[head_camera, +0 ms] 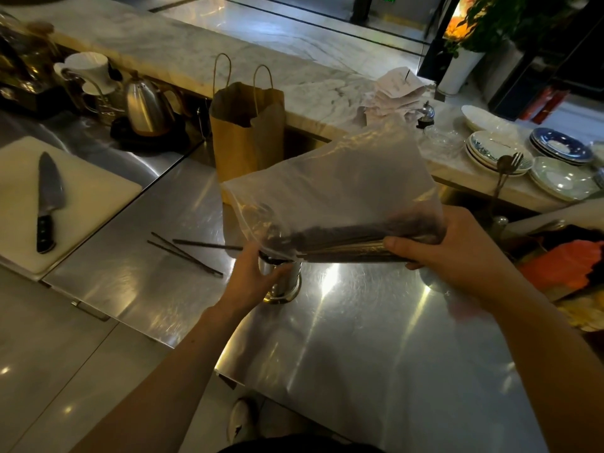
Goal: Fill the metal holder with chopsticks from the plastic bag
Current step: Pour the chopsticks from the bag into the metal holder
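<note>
A clear plastic bag (336, 191) hangs over the steel counter, its lower edge full of dark chopsticks (346, 248) lying level. My right hand (457, 246) grips the bundle's right end through the bag. My left hand (258, 273) wraps around the round metal holder (287, 286), which stands upright on the counter beneath the bag's left end. The holder's mouth is mostly hidden by the bag and my hand. Three loose chopsticks (186, 253) lie on the counter to the left of the holder.
A brown paper bag (245, 142) stands behind the plastic bag. A knife (47, 201) lies on a white cutting board (81, 207) at the left. A kettle (147, 109) sits behind it. Stacked plates (496, 155) fill the marble ledge at right.
</note>
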